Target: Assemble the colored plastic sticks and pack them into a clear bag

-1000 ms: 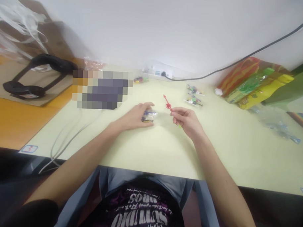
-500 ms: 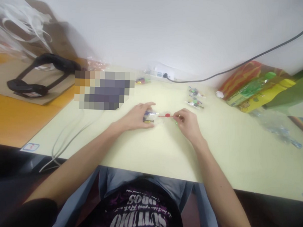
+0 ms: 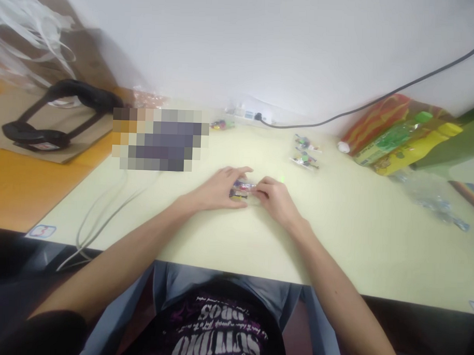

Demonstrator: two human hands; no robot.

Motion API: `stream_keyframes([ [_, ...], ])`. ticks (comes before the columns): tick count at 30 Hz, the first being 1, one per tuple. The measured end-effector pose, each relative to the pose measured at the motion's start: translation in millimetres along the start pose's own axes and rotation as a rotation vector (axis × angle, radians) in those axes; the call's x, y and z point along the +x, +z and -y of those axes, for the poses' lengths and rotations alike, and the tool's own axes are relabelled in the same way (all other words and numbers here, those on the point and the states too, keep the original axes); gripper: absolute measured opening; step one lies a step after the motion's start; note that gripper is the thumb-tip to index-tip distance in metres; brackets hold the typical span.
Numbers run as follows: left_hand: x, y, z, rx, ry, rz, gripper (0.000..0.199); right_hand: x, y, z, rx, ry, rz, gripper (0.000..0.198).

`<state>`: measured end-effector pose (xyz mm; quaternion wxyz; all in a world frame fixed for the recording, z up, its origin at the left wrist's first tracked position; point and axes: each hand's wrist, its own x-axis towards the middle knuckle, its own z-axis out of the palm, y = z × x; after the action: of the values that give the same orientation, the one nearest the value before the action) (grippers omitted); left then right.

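On the pale tabletop, my left hand (image 3: 221, 190) curves its thumb and fingers around a small clear plastic bag (image 3: 239, 190) holding blue, yellow and dark pieces. At the bag's right-hand end, my right hand (image 3: 274, 197) is closed in a pinch on a thin red piece (image 3: 245, 187), which lies at or inside the bag's mouth. Its red disc, seen clearly earlier, is now mostly hidden. Just beyond my right hand is a small bright green spot (image 3: 282, 179), too blurred to name.
Small packets of coloured parts (image 3: 305, 159) lie back right, with another cluster (image 3: 222, 124) by the power strip (image 3: 247, 114). Bottles (image 3: 417, 147) and clear plastic bags (image 3: 434, 202) are at right. A black frame (image 3: 64, 114), a pixelated patch and white cables (image 3: 83, 234) are at left.
My right hand has moved left and slightly nearer me, bringing the red piece to the bag. My left hand has shifted slightly right with the bag.
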<state>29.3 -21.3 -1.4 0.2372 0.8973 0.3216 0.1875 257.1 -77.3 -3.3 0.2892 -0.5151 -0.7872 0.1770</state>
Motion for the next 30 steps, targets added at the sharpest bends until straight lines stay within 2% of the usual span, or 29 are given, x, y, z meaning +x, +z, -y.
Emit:
stream_keyframes([
  [7,0,-3,1,0.01,-0.006,-0.019,0.09,0,-11,6,0.153,0.031,0.009,0.028],
  [10,-1,-5,3,0.012,-0.032,-0.025,0.09,-2,-28,-2,0.141,0.075,-0.099,0.023],
  [12,-1,-6,5,0.018,-0.043,-0.034,0.09,-5,-41,-10,0.03,0.117,-0.204,0.022],
  [13,-1,-7,7,0.022,-0.048,-0.039,0.09,-6,-46,-14,-0.04,0.154,-0.212,0.023],
  [15,-1,-8,10,0.034,-0.065,-0.052,0.091,-8,-55,-22,-0.151,0.221,-0.171,0.03],
  [17,0,-9,13,0.064,-0.093,-0.061,0.092,-10,-58,-26,-0.199,0.257,-0.07,0.035],
  [21,1,-12,15,0.143,-0.137,-0.076,0.093,-13,-55,-27,-0.228,0.313,0.064,0.028],
  [25,1,-13,16,0.164,-0.162,-0.098,0.096,-13,-53,-30,-0.25,0.324,0.099,0.013],
  [30,1,-12,19,0.125,-0.156,-0.098,0.094,-11,-53,-36,-0.205,0.249,0.037,0.019],
])
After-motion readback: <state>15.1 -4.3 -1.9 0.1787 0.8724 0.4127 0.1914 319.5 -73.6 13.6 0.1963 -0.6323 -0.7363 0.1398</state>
